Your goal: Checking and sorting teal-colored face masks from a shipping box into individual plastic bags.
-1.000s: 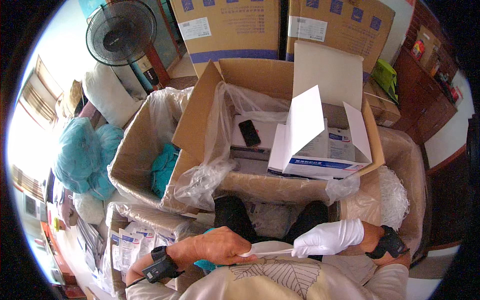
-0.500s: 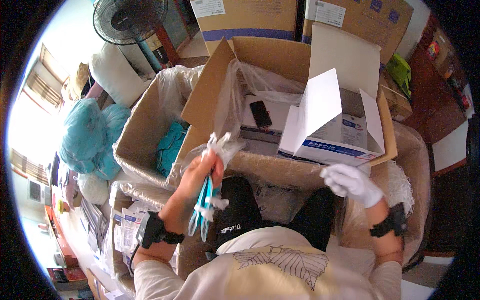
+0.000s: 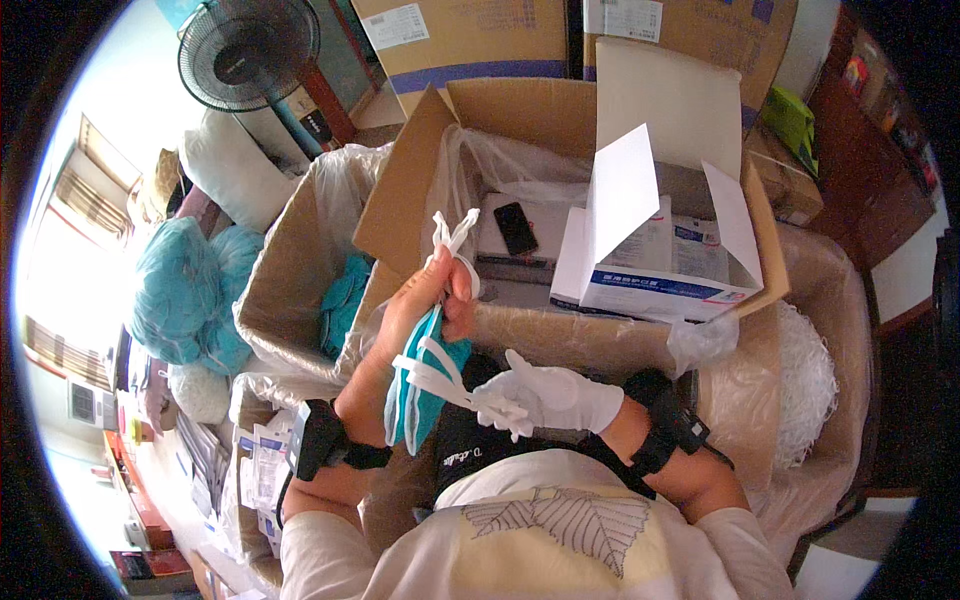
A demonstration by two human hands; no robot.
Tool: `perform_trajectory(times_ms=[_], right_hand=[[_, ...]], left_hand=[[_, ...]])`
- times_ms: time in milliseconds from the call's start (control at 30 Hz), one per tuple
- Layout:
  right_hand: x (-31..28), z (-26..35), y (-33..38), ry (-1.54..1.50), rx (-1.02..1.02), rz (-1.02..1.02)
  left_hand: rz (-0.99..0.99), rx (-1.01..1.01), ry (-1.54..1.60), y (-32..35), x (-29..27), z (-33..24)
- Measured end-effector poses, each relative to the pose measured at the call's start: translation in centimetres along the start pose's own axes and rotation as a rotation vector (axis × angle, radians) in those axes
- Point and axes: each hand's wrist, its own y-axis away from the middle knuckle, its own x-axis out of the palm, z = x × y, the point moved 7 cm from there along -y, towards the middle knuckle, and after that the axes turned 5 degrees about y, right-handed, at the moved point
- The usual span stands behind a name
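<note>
My bare left hand (image 3: 432,300) is closed round a small stack of teal face masks (image 3: 415,400), folded, which hang below the fist. White ear loops stick up above its fingers. More white ear loops (image 3: 435,372) stretch from the lower part of the masks across to my right hand (image 3: 550,395), in a white glove. Its fingers are curled on these loops, while the thumb stands apart. In the cardboard box ahead sits an open white carton (image 3: 660,290) with its flaps raised, holding flat white packets (image 3: 697,250).
A black phone (image 3: 515,229) lies inside the large cardboard box (image 3: 530,335). To its left, a lined box (image 3: 300,240) contains teal masks (image 3: 347,300). Packets fill a box (image 3: 265,465) at lower left. Teal bundles (image 3: 180,290) and a fan (image 3: 250,55) stand farther left.
My right hand has come left and nearer to me, from beside the carton to the ear loops. My left hand has shifted slightly right, and the masks now show broader.
</note>
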Motion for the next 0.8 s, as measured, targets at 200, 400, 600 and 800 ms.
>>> perform_trajectory(times_ms=[200,400,600,800], right_hand=[[2.1,0.6,1.7,0.420,0.003,-0.034],[1.9,1.6,3.0,0.541,-0.019,-0.132],[-1.2,1.7,2.9,0.317,-0.063,-0.429],[-1.8,2.1,2.1,0.221,-0.059,-0.464]], left_hand=[[-0.198,0.026,-0.156,-0.1,-4.4,-0.5],[-0.217,0.114,-0.501,1.0,-8.0,-2.4],[-0.330,0.120,-0.893,3.4,-9.6,-2.8],[-0.206,-0.092,-1.309,4.1,-9.3,2.3]])
